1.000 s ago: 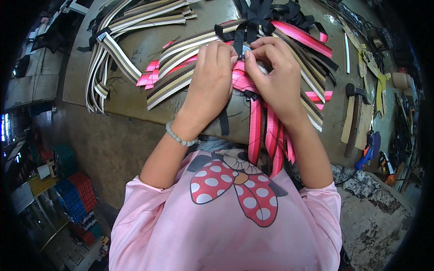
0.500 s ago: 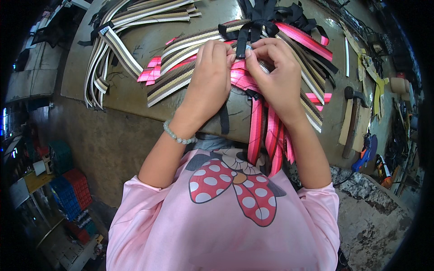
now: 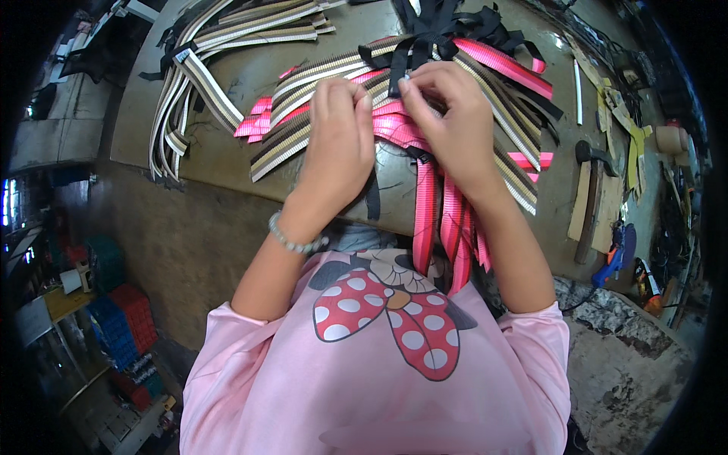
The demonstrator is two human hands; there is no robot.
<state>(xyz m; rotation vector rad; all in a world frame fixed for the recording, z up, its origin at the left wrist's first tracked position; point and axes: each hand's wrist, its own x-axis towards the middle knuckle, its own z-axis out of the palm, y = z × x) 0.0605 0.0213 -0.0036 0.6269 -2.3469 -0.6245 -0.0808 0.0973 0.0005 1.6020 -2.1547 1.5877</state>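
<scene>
My right hand [image 3: 456, 121] pinches at a flat black strap [image 3: 400, 67], with a small white bit at the thumb tip. My left hand [image 3: 339, 136] is a little apart from it, fingers curled together; whatever they may hold is hidden. Beneath both hands lies a bundle of brown, tan and white striped webbing straps [image 3: 292, 142]. Pink webbing straps [image 3: 396, 129] cross the bundle, and several more pink straps [image 3: 425, 216] hang over the table's near edge toward my lap. Black strap ends [image 3: 485, 38] are heaped at the far side.
On the table [image 3: 220, 165], another striped strap bundle [image 3: 216, 95] lies at the far left. To the right are a hammer [image 3: 590, 201] on cardboard, a white stick [image 3: 578, 91], yellow strips [image 3: 635, 144] and a blue-handled tool [image 3: 609, 262]. Crates [image 3: 114, 322] stand at lower left.
My left hand has drawn back leftward, widening the gap between the hands. The right hand has shifted slightly left, still at the black strap.
</scene>
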